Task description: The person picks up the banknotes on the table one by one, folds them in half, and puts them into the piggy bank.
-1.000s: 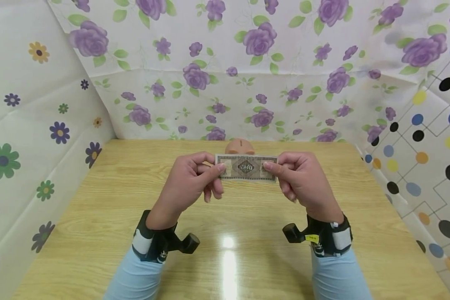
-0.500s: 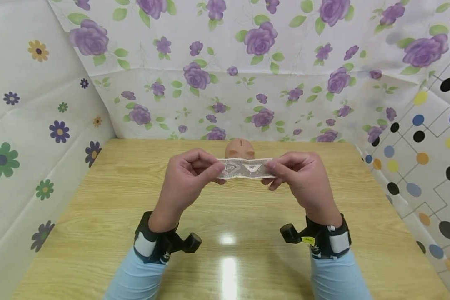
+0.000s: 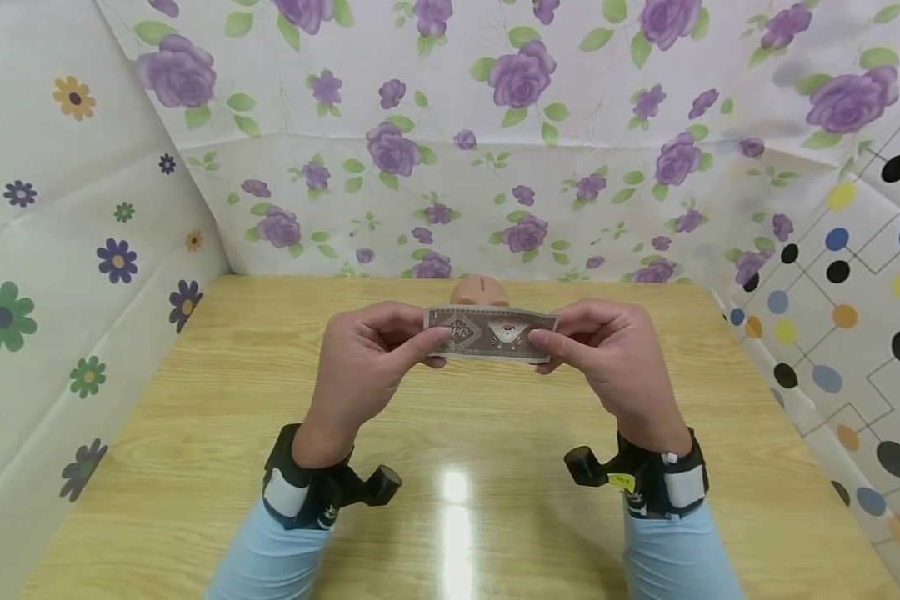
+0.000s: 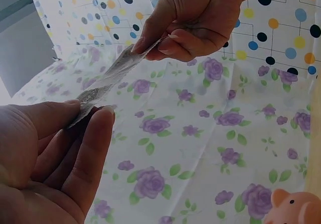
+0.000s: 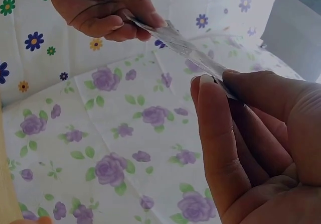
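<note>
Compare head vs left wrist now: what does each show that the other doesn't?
Only head: blue sleeves, daisy-print fabric, the slot atop the piggy bank.

Only left wrist: the piggy bank's eye, a grey area past the fabric.

Both: left grip and right grip pinching the printed note, piggy bank, rose-print fabric, dotted fabric.

Paper note printed grey-brown with diamond motif; back sheet patterned with purple roses, green leaves; piggy bank coloured peach.
</note>
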